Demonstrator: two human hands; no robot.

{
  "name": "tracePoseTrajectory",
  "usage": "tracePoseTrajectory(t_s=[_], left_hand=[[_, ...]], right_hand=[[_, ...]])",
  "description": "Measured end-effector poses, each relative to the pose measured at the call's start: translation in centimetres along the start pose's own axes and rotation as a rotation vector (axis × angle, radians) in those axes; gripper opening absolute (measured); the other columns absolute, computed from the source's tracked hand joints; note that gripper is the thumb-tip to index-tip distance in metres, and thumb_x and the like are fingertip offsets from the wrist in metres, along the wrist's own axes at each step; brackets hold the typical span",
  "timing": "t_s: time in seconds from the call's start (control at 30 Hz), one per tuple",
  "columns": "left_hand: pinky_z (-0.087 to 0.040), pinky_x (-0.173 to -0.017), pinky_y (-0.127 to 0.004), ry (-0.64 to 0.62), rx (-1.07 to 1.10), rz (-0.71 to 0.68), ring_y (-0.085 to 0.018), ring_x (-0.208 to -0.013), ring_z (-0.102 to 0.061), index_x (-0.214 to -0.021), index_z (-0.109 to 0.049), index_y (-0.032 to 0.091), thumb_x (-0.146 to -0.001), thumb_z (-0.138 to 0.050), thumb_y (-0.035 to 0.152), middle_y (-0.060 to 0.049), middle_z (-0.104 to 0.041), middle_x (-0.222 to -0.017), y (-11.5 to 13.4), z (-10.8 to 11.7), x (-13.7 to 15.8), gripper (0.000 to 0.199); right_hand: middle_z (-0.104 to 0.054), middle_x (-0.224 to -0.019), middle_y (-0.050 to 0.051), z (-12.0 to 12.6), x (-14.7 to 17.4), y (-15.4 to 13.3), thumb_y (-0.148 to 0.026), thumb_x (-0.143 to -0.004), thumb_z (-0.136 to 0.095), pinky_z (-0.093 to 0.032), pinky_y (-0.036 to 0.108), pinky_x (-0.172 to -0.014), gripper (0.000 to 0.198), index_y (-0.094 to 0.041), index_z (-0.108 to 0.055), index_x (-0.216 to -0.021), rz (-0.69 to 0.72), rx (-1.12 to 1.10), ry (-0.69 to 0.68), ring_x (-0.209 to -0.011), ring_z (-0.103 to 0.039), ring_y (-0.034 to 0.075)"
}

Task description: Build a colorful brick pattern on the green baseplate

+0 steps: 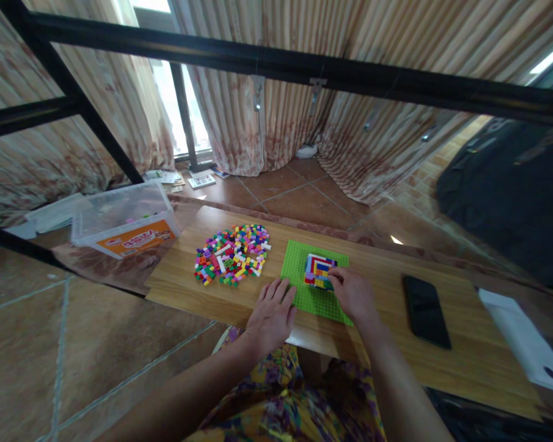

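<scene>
The multicoloured brick build (317,270) is seated on the green baseplate (320,304), its right side met by the fingertips of the right hand (351,292), drawn narrowly together (whether a brick is pinched there cannot be told). The left hand (271,312) is laid flat, fingers extended, at the baseplate's left edge.

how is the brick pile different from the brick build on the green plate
The brick pile is loose and scattered, while the brick build is a compact block. The brick pile spreads wider than the brick build. The brick pile lies on the wooden table; the brick build sits on the green plate, the right hand at it. Both are multicoloured.
</scene>
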State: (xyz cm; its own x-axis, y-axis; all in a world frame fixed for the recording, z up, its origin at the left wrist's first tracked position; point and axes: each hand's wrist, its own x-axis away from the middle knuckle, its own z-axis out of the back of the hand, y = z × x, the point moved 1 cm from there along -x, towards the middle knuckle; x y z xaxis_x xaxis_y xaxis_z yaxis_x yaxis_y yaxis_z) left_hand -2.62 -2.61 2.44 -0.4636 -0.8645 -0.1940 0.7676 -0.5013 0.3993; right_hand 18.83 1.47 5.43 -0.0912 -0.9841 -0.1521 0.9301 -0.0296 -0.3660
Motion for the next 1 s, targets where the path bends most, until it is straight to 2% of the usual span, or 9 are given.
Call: tracePoseTrajectory(t_s=[0.2, 0.37, 0.57, 0.77, 1.0], left_hand=[[-0.035, -0.111, -0.049, -0.012, 0.001, 0.001, -0.028, -0.136, -0.037, -0.133, -0.051, 0.019, -0.093, -0.045, 0.028, -0.010, -0.047, -0.145, 0.1, 0.1, 0.0, 0.041], [-0.035, -0.111, -0.049, -0.010, -0.001, 0.000, -0.028, -0.136, -0.037, -0.133, -0.051, 0.020, -0.094, -0.045, 0.029, -0.010, -0.047, -0.145, 0.1, 0.2, 0.0, 0.041], [-0.035, -0.111, -0.049, -0.011, -0.004, -0.004, -0.028, -0.136, -0.038, -0.134, -0.050, 0.019, -0.094, -0.045, 0.029, -0.010, -0.047, -0.145, 0.0, 0.1, 0.0, 0.041], [-0.035, -0.111, -0.049, -0.002, 0.000, -0.004, -0.028, -0.136, -0.038, -0.134, -0.050, 0.020, -0.093, -0.045, 0.029, -0.010, -0.048, -0.145, 0.0, 0.0, 0.0, 0.042], [-0.034, -0.111, -0.049, -0.007, -0.008, 0.000, -0.028, -0.136, -0.038, -0.134, -0.051, 0.020, -0.094, -0.045, 0.029, -0.010, -0.048, -0.145, 0.0, 0.0, 0.0, 0.042]], right_hand=[[-0.074, -0.096, 0.009, 0.0, 0.3, 0.7, -0.028, -0.087, -0.046, -0.048, 0.036, -0.077, 0.028, -0.021, -0.072, -0.094, -0.076, -0.078, 0.057, -0.083, -0.067, 0.024], [-0.075, -0.090, 0.008, 0.1, 0.8, 1.2, -0.032, -0.084, -0.048, -0.049, 0.035, -0.075, 0.029, -0.020, -0.072, -0.094, -0.136, -0.198, 0.114, -0.079, -0.068, 0.023], [-0.075, -0.094, 0.010, 0.5, 1.2, 0.6, -0.035, -0.086, -0.046, -0.050, 0.036, -0.078, 0.031, -0.019, -0.070, -0.098, -0.127, -0.301, 0.173, -0.083, -0.069, 0.023], [-0.075, -0.097, 0.009, 0.1, 1.4, -0.1, -0.032, -0.088, -0.042, -0.050, 0.036, -0.079, 0.032, -0.020, -0.067, -0.105, -0.100, -0.231, 0.139, -0.084, -0.069, 0.023], [-0.075, -0.097, 0.009, -0.3, 1.8, -0.2, -0.033, -0.091, -0.040, -0.049, 0.034, -0.072, 0.035, -0.020, -0.064, -0.114, -0.085, -0.182, 0.135, -0.079, -0.069, 0.023]])
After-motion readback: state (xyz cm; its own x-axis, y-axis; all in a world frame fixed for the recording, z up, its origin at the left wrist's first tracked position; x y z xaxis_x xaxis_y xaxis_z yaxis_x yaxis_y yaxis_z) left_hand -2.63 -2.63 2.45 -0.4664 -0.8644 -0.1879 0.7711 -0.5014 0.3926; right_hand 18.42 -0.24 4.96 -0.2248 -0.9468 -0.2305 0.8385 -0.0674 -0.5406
